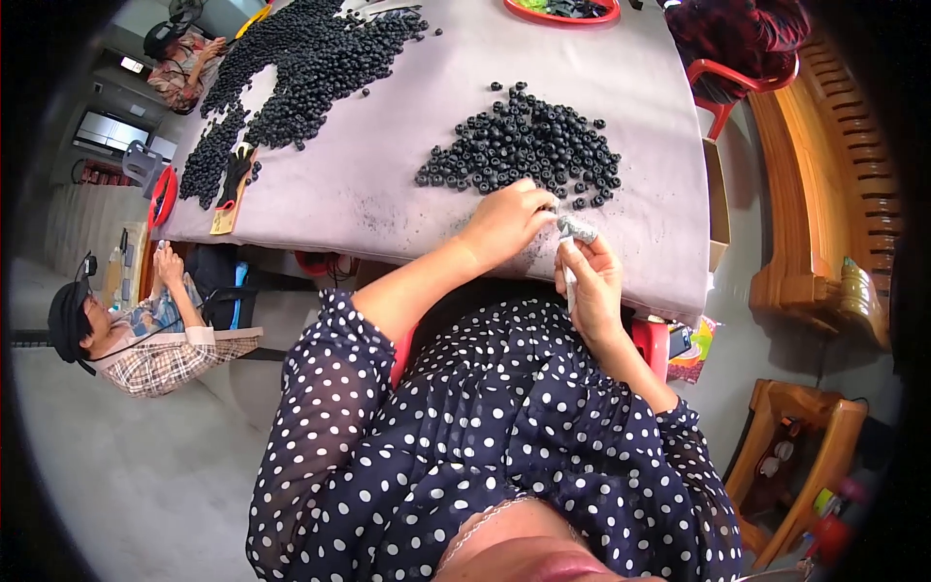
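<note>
A grey-covered table [388, 184] fills the upper part of the view, its near edge bending over the person's dotted dress [485, 427]. A broad spread of black rings [291, 68] lies at the far left of the cloth, and a smaller pile [529, 145] sits just beyond the hands. A red chair [727, 82] stands at the far right corner, and a second person [145, 339] sits on the floor to the left.

The left arm comes up bare from the elbow, angled right, and the left hand [504, 221] rests knuckles-up at the near edge of the small pile, fingers curled down; they seem pressed on a ring, though the fingertips are hidden. The right forearm rises steeply from the lower right. The right hand [590, 281] is held upright just off the table edge, thumb and fingers pinching a small silvery part [577, 229] at its top, just beside the left hand.
</note>
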Demonstrator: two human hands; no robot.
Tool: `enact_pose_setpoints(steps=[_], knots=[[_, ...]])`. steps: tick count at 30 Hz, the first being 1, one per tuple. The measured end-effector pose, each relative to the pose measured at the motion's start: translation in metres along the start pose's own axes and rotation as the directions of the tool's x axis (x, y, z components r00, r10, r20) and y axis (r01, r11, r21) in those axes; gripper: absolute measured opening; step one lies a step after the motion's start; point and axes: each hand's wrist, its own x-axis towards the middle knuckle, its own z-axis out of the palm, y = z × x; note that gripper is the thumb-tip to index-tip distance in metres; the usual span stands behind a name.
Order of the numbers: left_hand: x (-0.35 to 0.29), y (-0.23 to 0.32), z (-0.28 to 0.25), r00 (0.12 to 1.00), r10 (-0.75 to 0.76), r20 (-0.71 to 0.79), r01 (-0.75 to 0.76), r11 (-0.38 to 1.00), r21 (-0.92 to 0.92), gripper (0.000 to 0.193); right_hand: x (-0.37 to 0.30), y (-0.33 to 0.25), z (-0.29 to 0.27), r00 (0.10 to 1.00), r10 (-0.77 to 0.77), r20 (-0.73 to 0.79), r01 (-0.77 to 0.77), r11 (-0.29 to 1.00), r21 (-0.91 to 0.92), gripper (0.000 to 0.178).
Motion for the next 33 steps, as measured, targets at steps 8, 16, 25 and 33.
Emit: enact_pose_setpoints(steps=[8, 16, 25, 33], knots=[[-0.041, 0.015, -0.014, 0.852, -0.429, 0.299, 0.473, 0.386, -0.792, 0.013, -0.002, 0.003, 0.004, 0.994, 0.073, 0.086, -0.069, 0.996, -0.053, 0.018], [-0.063, 0.021, -0.011, 0.846, -0.455, 0.279, 0.376, 0.137, -0.917, 0.010, -0.009, 0.004, 0.005, 0.980, 0.129, 0.150, -0.103, 0.981, -0.167, 0.021], [-0.069, 0.014, -0.018, 0.790, -0.390, 0.474, 0.301, -0.428, -0.852, 0.010, -0.008, -0.001, 0.005, 0.957, 0.161, 0.243, -0.133, 0.983, -0.127, 0.041], [-0.073, 0.025, -0.017, 0.787, -0.393, 0.476, 0.311, -0.414, -0.856, 0.010, -0.010, -0.002, 0.008, 0.936, 0.217, 0.277, -0.168, 0.967, -0.192, 0.040]])
